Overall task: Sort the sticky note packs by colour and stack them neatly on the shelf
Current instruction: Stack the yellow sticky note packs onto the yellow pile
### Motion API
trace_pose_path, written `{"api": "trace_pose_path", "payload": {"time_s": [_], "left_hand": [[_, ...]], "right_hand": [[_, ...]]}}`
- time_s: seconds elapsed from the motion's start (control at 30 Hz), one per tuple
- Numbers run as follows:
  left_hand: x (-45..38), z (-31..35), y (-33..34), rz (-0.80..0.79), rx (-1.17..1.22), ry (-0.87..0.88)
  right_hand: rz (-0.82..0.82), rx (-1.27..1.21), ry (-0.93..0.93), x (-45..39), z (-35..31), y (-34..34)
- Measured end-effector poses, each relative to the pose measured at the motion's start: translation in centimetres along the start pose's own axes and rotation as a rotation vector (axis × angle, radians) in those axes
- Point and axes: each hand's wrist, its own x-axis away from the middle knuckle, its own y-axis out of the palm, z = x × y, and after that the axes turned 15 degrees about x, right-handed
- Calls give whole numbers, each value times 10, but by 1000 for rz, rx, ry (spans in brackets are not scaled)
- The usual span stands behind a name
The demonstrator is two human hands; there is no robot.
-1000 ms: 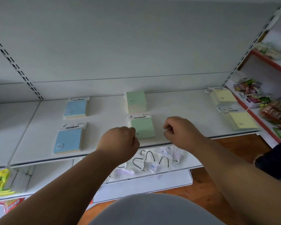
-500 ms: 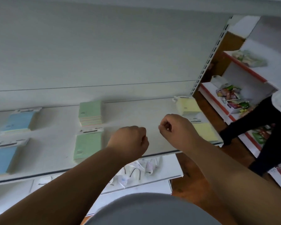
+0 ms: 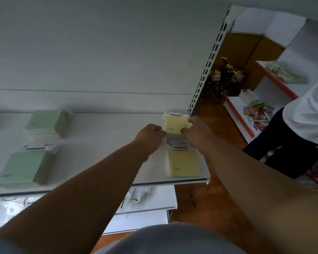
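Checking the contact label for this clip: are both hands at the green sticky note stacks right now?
No, the left hand and right hand flank the rear yellow sticky note stack; the green sticky note stacks lie untouched.

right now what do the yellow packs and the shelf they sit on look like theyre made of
The rear yellow pack, flanked by the left hand and the right hand, and the front yellow pack look like matte paper pads, probably under clear film, though no glare confirms that; each has a white card header. The shelf looks like white painted metal: smooth, thin front lip, slotted upright.
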Motion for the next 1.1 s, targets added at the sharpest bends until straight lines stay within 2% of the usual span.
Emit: {"api": "trace_pose_path", "payload": {"time_s": [0.07, 0.13, 0.27, 0.37, 0.43, 0.5, 0.6, 0.7, 0.77, 0.9, 1.0, 1.1], "left_hand": [[-9, 7, 8, -38, 136, -84], [-14, 13, 14, -45, 172, -108], [-14, 20, 15, 114, 10, -155], [-10, 7, -5, 154, 239, -158], [0, -6, -24, 173, 322, -82], [11, -17, -44, 236, 279, 65], [35, -26, -74, 311, 64, 283], [47, -40, -97, 349, -140, 383], [50, -45, -106, 329, -179, 398], [60, -46, -112, 175, -41, 329], [62, -49, -114, 169, -16, 319], [59, -52, -115, 133, -76, 277]], "right_hand": [[-82, -74, 53, -10, 1, 3], [-96, -84, 85, -18, 0, 2], [-152, -305, 80, -24, -7, 2], [-148, -430, -29, -16, -22, 7], [-106, -437, -139, -4, -37, 11], [-52, -364, -227, 11, -54, 18], [2, -287, -312, 35, -75, 39], [-28, -418, -333, 59, -92, 68], [-52, -486, -311, 71, -99, 86], [-51, -488, -287, 81, -106, 104], [12, -457, -307, 85, -106, 107], [-43, -413, -310, 87, -106, 108]]}}
